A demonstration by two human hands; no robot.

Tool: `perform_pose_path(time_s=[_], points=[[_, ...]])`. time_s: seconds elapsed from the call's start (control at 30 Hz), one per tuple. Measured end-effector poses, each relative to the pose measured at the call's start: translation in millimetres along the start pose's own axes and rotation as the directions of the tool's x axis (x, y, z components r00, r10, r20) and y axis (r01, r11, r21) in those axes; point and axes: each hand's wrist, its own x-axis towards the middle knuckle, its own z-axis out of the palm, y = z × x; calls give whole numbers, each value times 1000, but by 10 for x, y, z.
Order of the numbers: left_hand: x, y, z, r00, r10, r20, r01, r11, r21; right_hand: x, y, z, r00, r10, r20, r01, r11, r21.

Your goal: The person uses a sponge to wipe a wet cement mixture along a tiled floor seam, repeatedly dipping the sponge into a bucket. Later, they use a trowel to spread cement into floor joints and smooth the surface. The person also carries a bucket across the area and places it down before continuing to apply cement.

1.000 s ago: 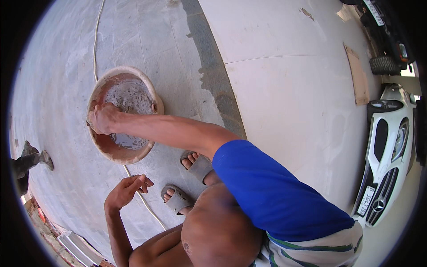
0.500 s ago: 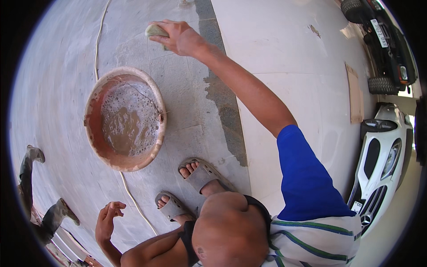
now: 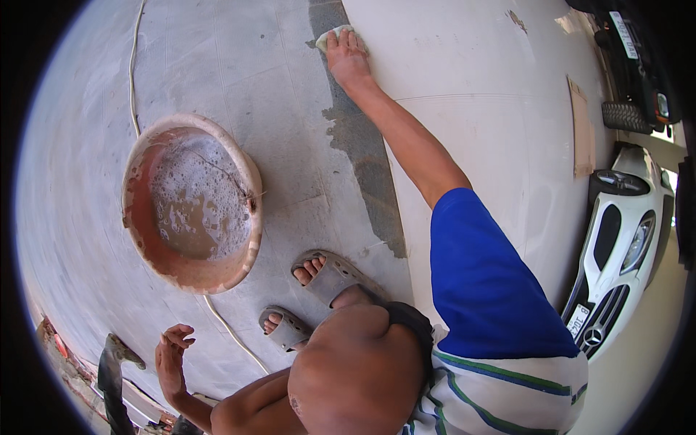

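Note:
My right hand (image 3: 349, 65) is stretched far forward with its fingers spread over a pale green sponge (image 3: 332, 36). The sponge lies on the floor at the top of a dark, wet-looking strip (image 3: 370, 174), beside the pale tiled floor. My left hand (image 3: 172, 357) hangs by my bent knee, its fingers loosely curled and apart, with nothing in it. Between the two hands, to the left, stands a round, worn reddish basin (image 3: 250, 174). Foamy brown water (image 3: 199, 196) fills its lower part, and a thin wire-like strand lies across it.
A pale cable or hose (image 3: 133, 80) runs along the floor past the basin. My sandalled feet (image 3: 330, 279) are just right of it. At the lower left is a dark boot (image 3: 112, 370). A white car (image 3: 616, 246), a dark vehicle (image 3: 631, 72) and flat cardboard (image 3: 581, 130) line the right side.
My right hand has moved right with the sponge, from over the grey floor to the dark strip's edge. My left hand stays by the knee. The view has shifted slightly.

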Motion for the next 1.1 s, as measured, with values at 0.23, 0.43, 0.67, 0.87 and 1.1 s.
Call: perform_pose_path(time_s=[0.23, 0.43, 0.67, 0.87, 1.1], points=[[130, 93, -5, 997, 71, 1, -71, 997, -35, -233, -103, -256, 1000, -10, 9, 11, 996, -90], [152, 120, 32, 996, 90, 6, -90, 996, -21, -517, -201, -374, 1000, 7, -21, -9, 996, -84], [4, 97, 13, 993, 111, 29, -110, 994, -15, -836, -344, -621, 996, 34, 81, -29, 998, -54], [-214, 33, -13, 986, 164, 17, -164, 986, -27, -1229, -437, -839, 990, 30, 140, -32, 999, 10], [-432, 17, 44, 979, 205, 19, -206, 979, 13, -1525, -485, -1651, 795, 113, 596, -460, 753, 471]])
